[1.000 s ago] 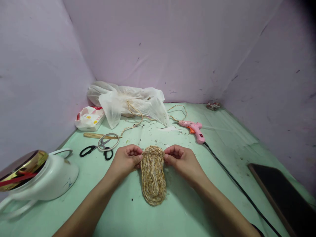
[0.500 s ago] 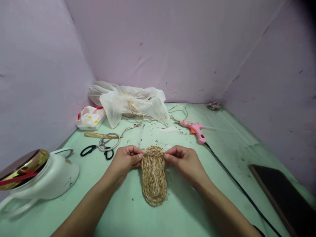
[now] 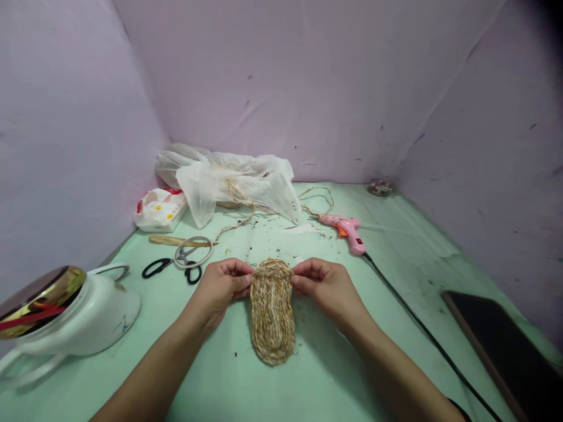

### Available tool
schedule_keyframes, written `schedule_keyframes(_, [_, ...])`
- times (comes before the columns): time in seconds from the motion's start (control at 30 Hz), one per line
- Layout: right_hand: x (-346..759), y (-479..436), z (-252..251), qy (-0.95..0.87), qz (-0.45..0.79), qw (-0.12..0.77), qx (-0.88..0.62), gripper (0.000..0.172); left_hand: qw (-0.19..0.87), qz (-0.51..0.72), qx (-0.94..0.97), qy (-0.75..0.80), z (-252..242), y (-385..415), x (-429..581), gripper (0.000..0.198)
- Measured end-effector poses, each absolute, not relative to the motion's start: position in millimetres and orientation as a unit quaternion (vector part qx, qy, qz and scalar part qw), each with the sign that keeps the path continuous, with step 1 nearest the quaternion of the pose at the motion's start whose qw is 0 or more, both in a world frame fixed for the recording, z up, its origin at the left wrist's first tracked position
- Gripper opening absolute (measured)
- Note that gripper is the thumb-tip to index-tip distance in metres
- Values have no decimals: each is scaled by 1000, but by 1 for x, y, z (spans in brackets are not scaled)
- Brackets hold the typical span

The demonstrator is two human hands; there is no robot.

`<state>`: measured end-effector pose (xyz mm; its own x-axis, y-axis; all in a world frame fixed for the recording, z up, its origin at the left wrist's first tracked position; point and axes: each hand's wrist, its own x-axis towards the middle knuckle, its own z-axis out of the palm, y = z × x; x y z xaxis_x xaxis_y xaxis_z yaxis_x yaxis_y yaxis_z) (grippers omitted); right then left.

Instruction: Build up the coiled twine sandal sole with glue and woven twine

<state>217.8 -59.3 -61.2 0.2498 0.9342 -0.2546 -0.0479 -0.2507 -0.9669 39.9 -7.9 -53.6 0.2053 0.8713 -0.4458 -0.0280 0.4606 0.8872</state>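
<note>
A woven straw sole (image 3: 272, 310), oval and tan, lies lengthwise on the green table (image 3: 334, 375) in front of me. My left hand (image 3: 222, 286) pinches its far left edge with curled fingers. My right hand (image 3: 323, 284) pinches the far right edge the same way. Both hands are closed on the sole's upper end, while its near end rests on the table.
Black scissors (image 3: 169, 266), a metal ring (image 3: 193, 252) and a wooden stick (image 3: 169, 240) lie at the left. A white plastic bag (image 3: 233, 181) with straw rope sits behind. A pink glue gun (image 3: 347, 230) trails a black cord (image 3: 422, 331). A white jar (image 3: 65, 313) stands near left; a dark slab (image 3: 505, 349) lies right.
Nothing has visibly changed apart from a slight shift of the view; both hands stay on the sole's upper end.
</note>
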Motion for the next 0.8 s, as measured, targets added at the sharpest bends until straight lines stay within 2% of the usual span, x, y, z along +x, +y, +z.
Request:
schedule_keyframes(0.33, [217,-59,-68,-379,459,498,-631,11,661,360,388,531,-51,-11,43,18])
schedule_keyframes(0.8, [223,-59,-56,-333,560,490,-579,16,672,354,387,523,-52,-8,42,15])
